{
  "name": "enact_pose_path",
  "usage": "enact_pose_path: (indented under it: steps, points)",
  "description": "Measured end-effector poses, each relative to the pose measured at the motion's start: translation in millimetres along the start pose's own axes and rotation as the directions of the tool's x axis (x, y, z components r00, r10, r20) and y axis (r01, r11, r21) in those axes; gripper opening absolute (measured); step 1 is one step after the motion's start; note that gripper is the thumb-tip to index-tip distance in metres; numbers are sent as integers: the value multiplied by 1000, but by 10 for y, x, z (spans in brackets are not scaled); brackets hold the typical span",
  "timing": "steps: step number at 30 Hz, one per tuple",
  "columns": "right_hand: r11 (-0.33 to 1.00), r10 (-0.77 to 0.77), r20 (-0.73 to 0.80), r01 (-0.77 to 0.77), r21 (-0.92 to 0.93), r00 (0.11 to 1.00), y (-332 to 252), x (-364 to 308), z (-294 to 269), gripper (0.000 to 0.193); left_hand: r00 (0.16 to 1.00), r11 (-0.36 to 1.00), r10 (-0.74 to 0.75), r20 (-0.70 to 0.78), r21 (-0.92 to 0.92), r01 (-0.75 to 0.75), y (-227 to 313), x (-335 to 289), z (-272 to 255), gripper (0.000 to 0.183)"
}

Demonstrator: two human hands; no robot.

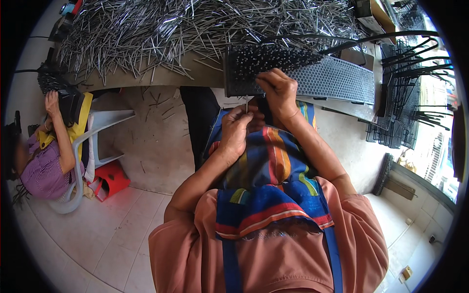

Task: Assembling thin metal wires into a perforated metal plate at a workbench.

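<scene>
Below the front edge of a perforated tray, my left hand (235, 131) is closed around thin silver metal rods (246, 104), their ends poking up past the fingers. My right hand (279, 92) hovers at the tray's front side, thumb and fingertips pinched together. Whatever sits in that pinch is too small to make out. The perforated tray (342, 80) has rows of small round holes. Dark rods (268, 58) stand upright and packed in its left part, close to my right fingertips, while bare holes show towards the right.
A large heap of loose metal rods (146, 34) covers the table (195, 73) beyond. At the left, a co-worker (46, 151) sits on a plastic chair (100, 124), hands at another dark rod-filled tray. Black racks (403, 93) stand at right. A red bag (111, 180) rests on the floor.
</scene>
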State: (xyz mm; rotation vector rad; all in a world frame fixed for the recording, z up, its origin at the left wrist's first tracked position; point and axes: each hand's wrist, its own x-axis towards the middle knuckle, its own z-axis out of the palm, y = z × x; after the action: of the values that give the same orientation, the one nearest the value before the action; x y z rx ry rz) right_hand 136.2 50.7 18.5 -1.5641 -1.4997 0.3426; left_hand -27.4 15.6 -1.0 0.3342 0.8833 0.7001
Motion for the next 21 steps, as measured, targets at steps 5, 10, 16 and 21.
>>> enact_pose_path:
  steps: [5, 10, 16, 21]
  points:
    - [922, 303, 309, -359, 145, 902, -47, -55, -137, 12, 998, 997, 45, 40, 65, -48, 23, 31, 124, 15]
    - [749, 470, 333, -569, 340, 817, -77, -91, -206, 5, 999, 986, 15, 43, 165, -22, 22, 133, 147, 16]
    - [975, 179, -137, -157, 155, 974, 9, 108, -246, 5, 995, 977, -93, -44, 190, 100, 7, 151, 37, 21]
    - [996, 49, -28, -51, -78, 998, 50, -8, -164, 11, 990, 983, -129, -57, 124, 135, -18, 117, 15, 20]
